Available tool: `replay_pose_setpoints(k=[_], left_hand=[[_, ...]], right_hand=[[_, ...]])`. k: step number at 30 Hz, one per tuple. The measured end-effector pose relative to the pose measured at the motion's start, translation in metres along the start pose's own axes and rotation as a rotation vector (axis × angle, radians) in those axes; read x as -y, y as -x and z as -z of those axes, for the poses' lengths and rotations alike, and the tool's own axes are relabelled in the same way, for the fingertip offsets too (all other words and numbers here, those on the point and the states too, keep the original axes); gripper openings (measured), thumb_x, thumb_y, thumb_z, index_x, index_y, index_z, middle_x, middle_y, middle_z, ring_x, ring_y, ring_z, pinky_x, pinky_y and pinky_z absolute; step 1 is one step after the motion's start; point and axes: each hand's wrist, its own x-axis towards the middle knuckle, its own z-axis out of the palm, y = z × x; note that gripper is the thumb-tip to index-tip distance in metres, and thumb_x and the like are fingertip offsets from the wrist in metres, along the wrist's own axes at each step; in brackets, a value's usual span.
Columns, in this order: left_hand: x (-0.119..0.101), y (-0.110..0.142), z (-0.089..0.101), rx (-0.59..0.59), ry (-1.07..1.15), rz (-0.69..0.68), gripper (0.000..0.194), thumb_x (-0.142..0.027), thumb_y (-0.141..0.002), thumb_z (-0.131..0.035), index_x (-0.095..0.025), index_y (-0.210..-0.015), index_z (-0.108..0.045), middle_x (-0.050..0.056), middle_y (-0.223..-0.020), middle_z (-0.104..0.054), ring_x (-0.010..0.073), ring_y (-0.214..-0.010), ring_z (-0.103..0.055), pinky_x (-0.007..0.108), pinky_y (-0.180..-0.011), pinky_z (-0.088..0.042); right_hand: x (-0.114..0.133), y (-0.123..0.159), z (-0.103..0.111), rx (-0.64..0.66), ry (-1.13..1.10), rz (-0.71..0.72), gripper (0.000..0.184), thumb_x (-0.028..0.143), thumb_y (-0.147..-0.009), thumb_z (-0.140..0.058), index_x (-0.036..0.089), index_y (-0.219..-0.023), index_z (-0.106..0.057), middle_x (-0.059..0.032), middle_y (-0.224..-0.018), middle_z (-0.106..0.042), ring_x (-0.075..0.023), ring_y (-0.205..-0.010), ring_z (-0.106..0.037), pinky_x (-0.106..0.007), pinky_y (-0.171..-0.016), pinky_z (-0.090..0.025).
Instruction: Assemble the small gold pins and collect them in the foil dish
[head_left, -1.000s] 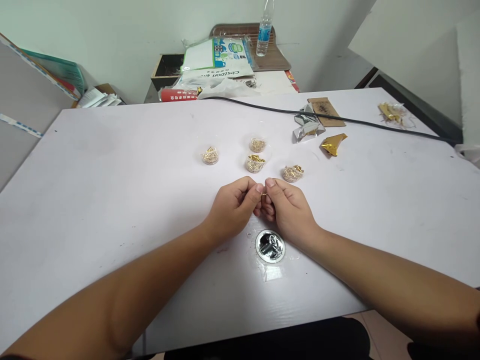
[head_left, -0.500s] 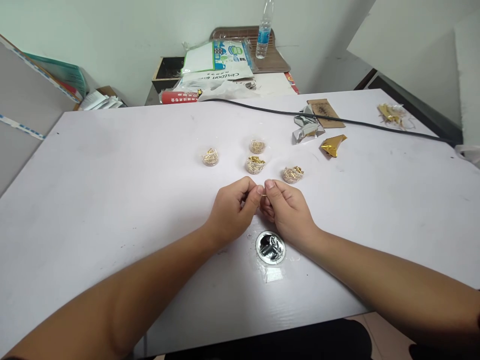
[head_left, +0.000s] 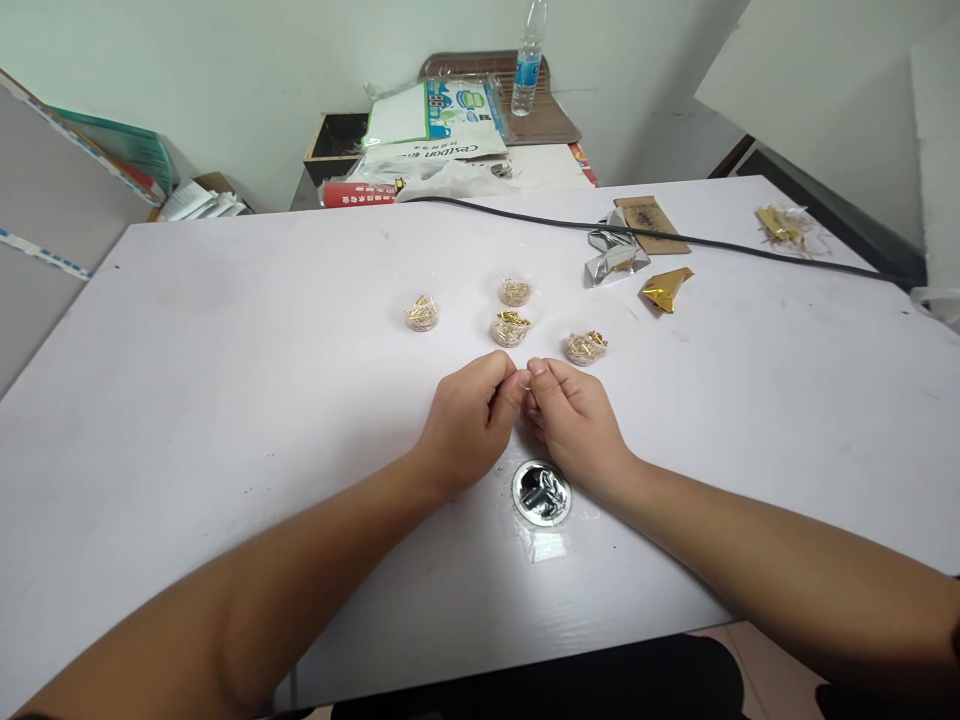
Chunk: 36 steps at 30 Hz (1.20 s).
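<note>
Fingertip to fingertip, my left hand (head_left: 472, 418) and my right hand (head_left: 577, 415) meet above the table, both pinched closed on a tiny thin gold-coloured pin (head_left: 526, 386). Most of it is hidden by the thumbs, so its exact kind cannot be made out. Just beyond the hands stand small clear cups of gold pins: a left cup (head_left: 421, 314), a back cup (head_left: 515, 292), a middle cup (head_left: 511, 329) and a right cup (head_left: 586, 347). Below my right hand a round dark disc with a silver rim (head_left: 541, 494) lies flat at the tabletop.
A black cable (head_left: 525, 217) crosses the table's far side. Near it lie silver foil packets (head_left: 617, 262), a brown card (head_left: 651, 225), a gold foil piece (head_left: 666, 291) and a clear bag with gold bits (head_left: 784, 228). A water bottle (head_left: 527, 75) stands behind the table.
My left hand has turned slightly and its fingers have closed nearer to the right fingertips, so less of the gold pin shows. The cups have not moved.
</note>
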Motion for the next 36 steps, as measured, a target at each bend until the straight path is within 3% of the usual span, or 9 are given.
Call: replay_pose_setpoints(k=[8,22,28,36], left_hand=[[-0.0021,0.0005,-0.0008,-0.008,0.012,0.018,0.033,-0.026,-0.097,-0.044,-0.02,-0.067,-0.033,-0.005,-0.057,-0.039,0.0102,-0.053,-0.035,0.026,-0.053,-0.031],[-0.0035,-0.0006,0.0007,0.071,0.218,0.232,0.033,-0.034,-0.096,-0.047,-0.02,-0.067,-0.04,-0.004,-0.057,-0.045,0.0104,-0.055,-0.04,0.024,-0.054,-0.036],[-0.0041,-0.001,-0.0002,0.061,0.174,0.221,0.033,-0.032,-0.096,-0.047,-0.02,-0.066,-0.038,-0.004,-0.057,-0.044,0.0104,-0.054,-0.039,0.024,-0.053,-0.034],[-0.0046,-0.0001,-0.002,0.02,0.071,0.1,0.034,-0.027,-0.096,-0.046,-0.02,-0.065,-0.034,-0.004,-0.056,-0.039,0.0105,-0.053,-0.036,0.026,-0.054,-0.031]], right_hand=[[0.0014,0.0028,-0.0038,0.007,-0.08,-0.057,0.052,0.062,-0.087,-0.061,0.021,-0.063,-0.042,0.0062,-0.052,-0.036,-0.0084,-0.046,-0.032,-0.023,-0.043,-0.026],[0.0018,0.002,-0.0043,0.016,-0.085,-0.052,0.052,0.064,-0.087,-0.059,0.02,-0.064,-0.042,0.0061,-0.052,-0.037,-0.0086,-0.046,-0.035,-0.023,-0.043,-0.029],[0.0009,0.0035,-0.0035,-0.001,0.013,-0.005,0.051,0.063,-0.091,-0.054,0.021,-0.065,-0.042,0.0049,-0.055,-0.038,-0.0097,-0.049,-0.034,-0.024,-0.045,-0.029],[0.0009,0.0034,-0.0027,-0.013,0.14,0.047,0.047,0.058,-0.096,-0.048,0.022,-0.066,-0.041,0.0046,-0.054,-0.037,-0.0111,-0.049,-0.033,-0.026,-0.045,-0.028]])
